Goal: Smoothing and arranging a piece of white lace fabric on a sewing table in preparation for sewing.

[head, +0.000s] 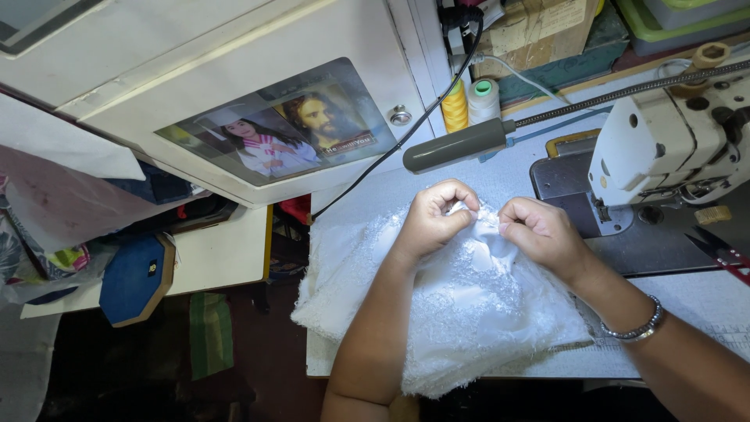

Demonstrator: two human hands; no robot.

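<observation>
A pile of white lacy fabric (469,312) lies on the sewing table (703,312) in front of me. My left hand (433,219) pinches a fold of the fabric at its top, fingers curled shut on it. My right hand (543,234) grips the same fold from the right, close to the left hand. A silver bracelet (637,328) circles my right wrist. Part of the fabric hangs over the table's left edge.
A white sewing machine (664,148) stands at the right with its grey lamp arm (457,146) reaching left. Yellow and white thread cones (469,101) sit behind. Red-handled scissors (723,254) lie at the far right. A white cabinet (258,101) and cluttered shelf (141,273) are left.
</observation>
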